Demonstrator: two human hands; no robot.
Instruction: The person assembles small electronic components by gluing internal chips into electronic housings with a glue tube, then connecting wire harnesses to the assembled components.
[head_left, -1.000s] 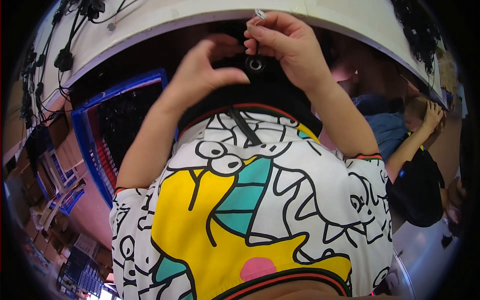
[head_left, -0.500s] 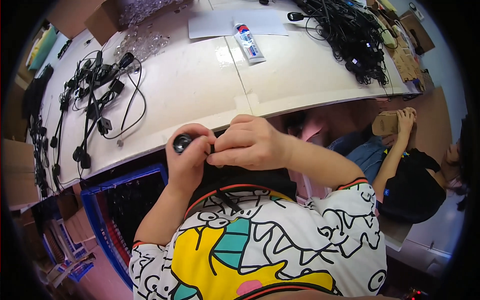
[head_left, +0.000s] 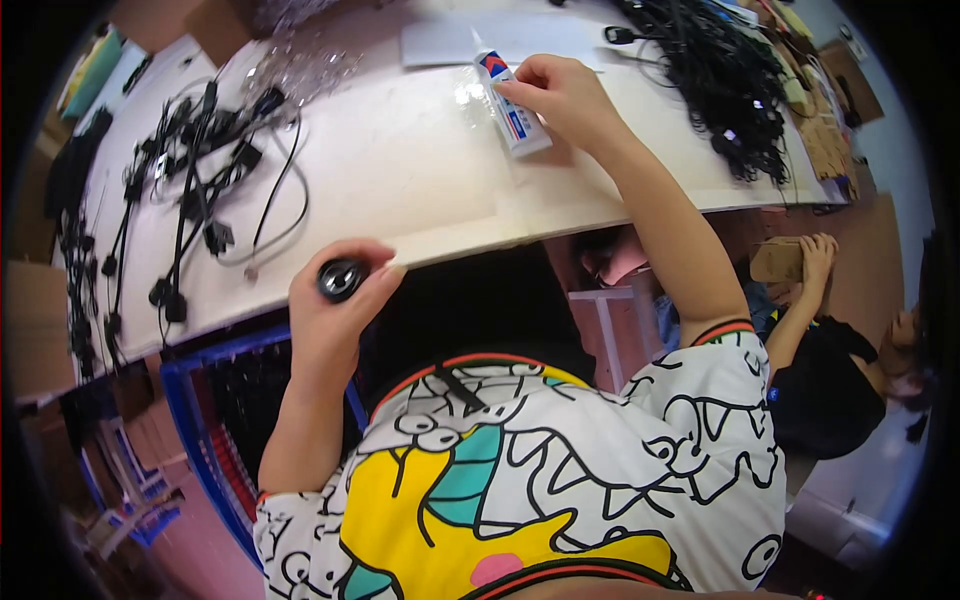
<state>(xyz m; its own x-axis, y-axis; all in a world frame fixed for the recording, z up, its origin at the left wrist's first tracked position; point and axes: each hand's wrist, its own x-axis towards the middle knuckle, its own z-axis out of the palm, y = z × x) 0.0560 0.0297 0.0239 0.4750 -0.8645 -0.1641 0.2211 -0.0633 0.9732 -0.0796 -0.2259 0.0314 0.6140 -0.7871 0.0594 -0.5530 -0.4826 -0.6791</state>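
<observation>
My left hand (head_left: pixel 338 305) is closed around a small round black piece (head_left: pixel 342 279) with a shiny, lens-like face, held just off the table's near edge. Over the far middle of the table, my right hand (head_left: pixel 565 100) pinches a white glue tube (head_left: pixel 520 128) by its right side, between thumb and fingers. The tube has blue and red markings, and its pointed white nozzle faces away from me. A white sheet (head_left: pixel 425 42) lies just behind it.
Black cables with small boxes (head_left: pixel 205 170) spread across the table's left. A large black cable bundle (head_left: pixel 715 90) lies at the right. Clear small parts (head_left: pixel 305 65) sit near a cardboard box at the back. A co-worker (head_left: pixel 825 370) at the right holds a piece of cardboard.
My hands have come apart. The right one has reached forward onto the glue tube, which now looks slightly raised. The left has shifted left, keeping the black piece.
</observation>
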